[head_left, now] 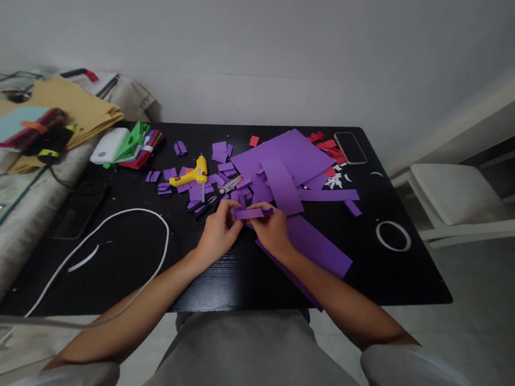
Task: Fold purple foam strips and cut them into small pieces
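Between both hands, just above the black table, is a narrow purple paper strip [249,214]. My left hand [220,228] pinches its left end. At the other end, the fingers of my right hand [273,229] are closed on the same strip. Scissors [218,199] with dark handles lie just beyond my left hand, among small cut purple paper pieces [197,193]. A yellow glue gun [191,172] rests on those pieces. Larger purple sheets [289,153] lie behind my right hand, and another purple sheet [319,247] is under my right forearm.
A white cable [167,239] loops over the left of the black table [137,285], near a dark phone [79,210]. Red scraps [335,154], a second phone [350,148] and a white ring [393,236] lie to the right. Coloured paper bundles [140,147] sit back left.
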Motion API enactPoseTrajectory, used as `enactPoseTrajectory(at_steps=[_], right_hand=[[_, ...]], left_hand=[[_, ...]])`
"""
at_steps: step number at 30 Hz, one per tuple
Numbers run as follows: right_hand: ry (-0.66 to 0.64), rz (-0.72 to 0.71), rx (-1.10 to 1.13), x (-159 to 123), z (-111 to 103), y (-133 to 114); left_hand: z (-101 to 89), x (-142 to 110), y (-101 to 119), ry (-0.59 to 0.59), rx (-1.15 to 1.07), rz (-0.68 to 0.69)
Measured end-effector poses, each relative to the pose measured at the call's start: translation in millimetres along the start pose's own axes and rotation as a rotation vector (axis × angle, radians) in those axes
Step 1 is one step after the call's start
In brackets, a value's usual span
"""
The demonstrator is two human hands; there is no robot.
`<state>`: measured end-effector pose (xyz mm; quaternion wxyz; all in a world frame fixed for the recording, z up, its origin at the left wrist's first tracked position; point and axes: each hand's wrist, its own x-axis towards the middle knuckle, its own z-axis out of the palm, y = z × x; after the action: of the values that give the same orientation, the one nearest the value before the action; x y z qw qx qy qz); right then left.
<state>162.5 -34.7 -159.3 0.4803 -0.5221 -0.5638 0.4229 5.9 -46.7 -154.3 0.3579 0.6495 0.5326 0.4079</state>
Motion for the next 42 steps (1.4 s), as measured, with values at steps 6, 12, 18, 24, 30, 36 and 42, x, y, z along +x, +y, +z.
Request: enactPoseTrajectory(at_steps=[6,12,18,24,30,36,42], right_hand=[[-0.08,0.146,0.291,5.2,2.9,6.3],[-0.125,0.214,0.323,5.9,1.3,7.8],[-0.123,0.178,0.298,4.9,0.8,8.2],[-0.082,0.07,0.175,4.5,0.6,10.0],[-0.078,0.03,0.092,2.2,-0.2,6.9],[-0.066,0.018,0.023,1.5,-2.3,0.0],[-0.063,0.005,0.0,0.5,-2.1,-2.1]], left_hand=[[0.9,5.2,-9.7,-0.03,-0.27,-0.102],[1.3,8.4,-8.3,-0.046,-0.46,-0.129],[0.6,8.7,-9.9,-0.061,-0.494,-0.129],[0.6,8.0,-10.1,-0.06,-0.492,-0.133],[0.0,5.9,-13.0,-0.071,-0.416,-0.125],[-2.2,5.8,-13.2,-0.092,-0.371,-0.097],[0.1,6.5,-9.5,-0.078,-0.414,-0.1]])
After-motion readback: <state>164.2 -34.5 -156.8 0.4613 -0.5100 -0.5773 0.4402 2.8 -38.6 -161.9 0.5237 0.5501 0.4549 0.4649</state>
